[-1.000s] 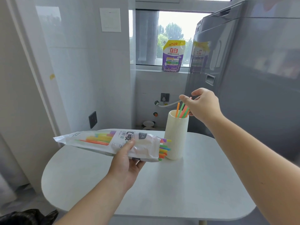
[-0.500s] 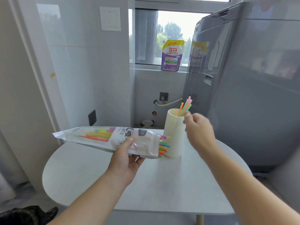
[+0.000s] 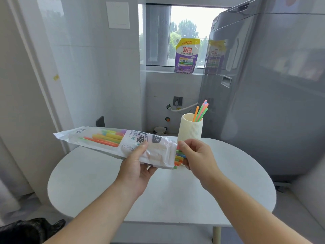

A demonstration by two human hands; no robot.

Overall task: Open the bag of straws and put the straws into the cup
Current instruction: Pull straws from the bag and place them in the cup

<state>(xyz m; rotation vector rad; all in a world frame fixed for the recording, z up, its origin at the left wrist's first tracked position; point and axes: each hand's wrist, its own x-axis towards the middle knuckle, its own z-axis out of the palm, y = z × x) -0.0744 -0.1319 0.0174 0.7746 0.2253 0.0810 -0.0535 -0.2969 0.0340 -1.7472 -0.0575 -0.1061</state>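
A round white table (image 3: pixel 158 199) stands in a narrow room of pale tiled walls. The ribbed cream cup (image 3: pixel 190 131) sits at the table's far edge, upright, with a few coloured straws (image 3: pixel 201 111) leaning out of it to the right.

Above the middle of the table, the left hand (image 3: pixel 135 166) holds the bag (image 3: pixel 109 141) from below, thumb pressed on top; the bag lies roughly level, its sealed end pointing left. More straw ends (image 3: pixel 179 157) poke out of its open right end. The right hand (image 3: pixel 197 155) is at that end with fingers curled around the tips, though whether it actually grips them I cannot tell, since the fingers hide the contact.

Behind the table on the right stands a tall grey appliance (image 3: pixel 272 85), probably a washing machine. A purple pouch (image 3: pixel 187 56) stands on the window sill, with a wall socket (image 3: pixel 177 100) below it and something black (image 3: pixel 26 228) on the floor at lower left.
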